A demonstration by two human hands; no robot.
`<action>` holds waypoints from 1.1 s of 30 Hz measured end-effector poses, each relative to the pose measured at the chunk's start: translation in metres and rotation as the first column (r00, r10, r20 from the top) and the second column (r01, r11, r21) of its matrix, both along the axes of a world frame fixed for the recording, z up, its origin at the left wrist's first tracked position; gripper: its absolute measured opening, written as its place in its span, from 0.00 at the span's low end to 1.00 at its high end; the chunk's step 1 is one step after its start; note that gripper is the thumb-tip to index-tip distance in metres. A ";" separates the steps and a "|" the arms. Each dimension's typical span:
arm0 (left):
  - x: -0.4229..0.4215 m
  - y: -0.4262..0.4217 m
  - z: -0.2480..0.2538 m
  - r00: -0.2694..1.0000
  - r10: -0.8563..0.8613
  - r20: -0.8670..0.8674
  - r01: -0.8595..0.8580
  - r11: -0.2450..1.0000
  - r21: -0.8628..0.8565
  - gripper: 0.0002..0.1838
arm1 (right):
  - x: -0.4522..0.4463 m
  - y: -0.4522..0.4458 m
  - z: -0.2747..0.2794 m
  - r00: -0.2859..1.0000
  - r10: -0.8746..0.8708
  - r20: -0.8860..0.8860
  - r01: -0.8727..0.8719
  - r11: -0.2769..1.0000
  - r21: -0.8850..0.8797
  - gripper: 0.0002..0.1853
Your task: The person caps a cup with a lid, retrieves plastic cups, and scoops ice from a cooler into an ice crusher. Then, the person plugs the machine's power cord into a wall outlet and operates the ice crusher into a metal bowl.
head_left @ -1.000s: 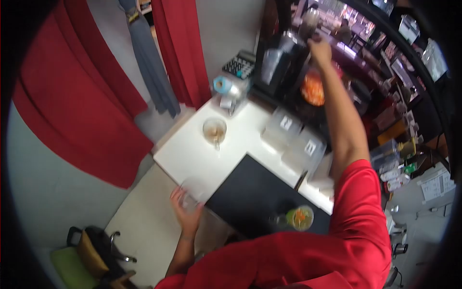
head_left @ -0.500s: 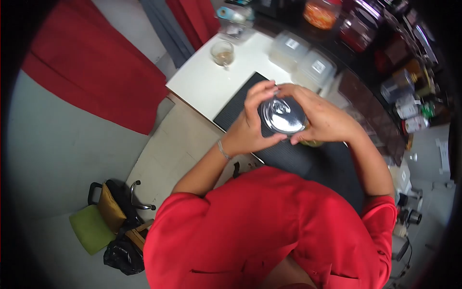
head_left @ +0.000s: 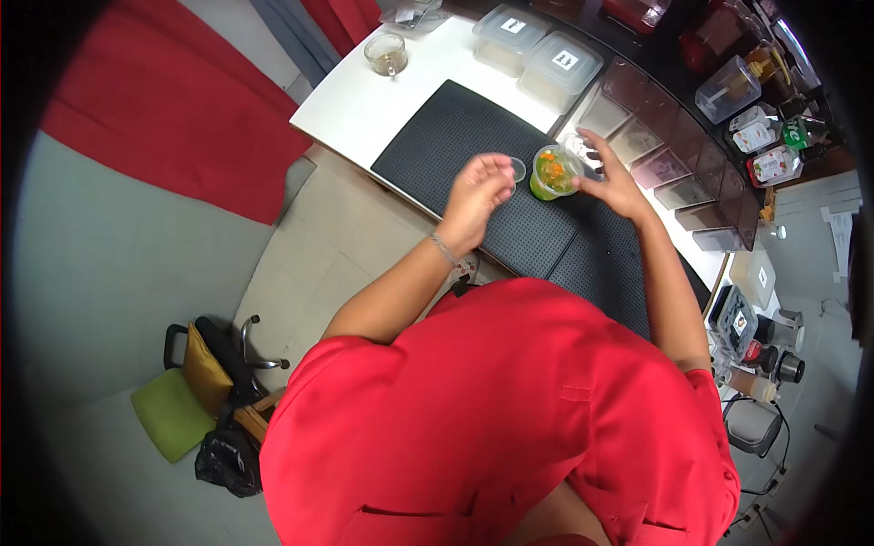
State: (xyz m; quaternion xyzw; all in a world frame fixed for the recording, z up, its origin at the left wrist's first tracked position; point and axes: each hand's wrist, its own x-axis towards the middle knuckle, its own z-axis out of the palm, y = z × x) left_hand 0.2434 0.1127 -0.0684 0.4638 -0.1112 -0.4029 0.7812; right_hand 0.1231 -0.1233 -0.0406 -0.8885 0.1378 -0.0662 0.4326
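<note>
A clear plastic cup (head_left: 553, 176) of green drink with orange bits on top stands on the black ribbed mat (head_left: 435, 150). My left hand (head_left: 477, 197), just left of the cup, is pinched on a thin clear round piece that looks like a plastic lid (head_left: 518, 170), seen nearly edge-on. To the right of the cup is my right hand (head_left: 614, 187), its fingers apart and curved toward the rim. Its thumb reaches the cup's side; whether it touches cannot be told. Something shiny behind the cup, near the right fingertips, is hard to make out.
A glass mug (head_left: 386, 56) stands on the white table (head_left: 341, 89). Two lidded plastic containers (head_left: 557, 68) are at the back. A sectioned topping box (head_left: 678, 164) borders the mat on the right, with bottles and cartons (head_left: 774, 164) beyond.
My hands, earlier together around a shiny round lid-like piece, have parted. My left hand has the clear piece at the left; my right hand is beside the cup, now in full view.
</note>
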 end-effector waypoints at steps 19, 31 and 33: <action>-0.054 -0.064 -0.065 0.855 0.183 -0.486 -0.153 0.983 0.101 0.17 | 0.027 0.010 -0.008 0.946 0.242 -0.214 -0.297 0.913 -0.281 0.44; -0.057 -0.076 -0.060 0.868 0.251 -0.428 -0.242 0.967 0.077 0.24 | 0.029 0.010 -0.006 0.950 0.202 -0.237 -0.256 0.940 -0.227 0.46; -0.057 -0.077 -0.062 0.870 0.265 -0.416 -0.259 0.963 0.070 0.23 | 0.029 0.010 -0.007 0.951 0.197 -0.237 -0.253 0.938 -0.237 0.46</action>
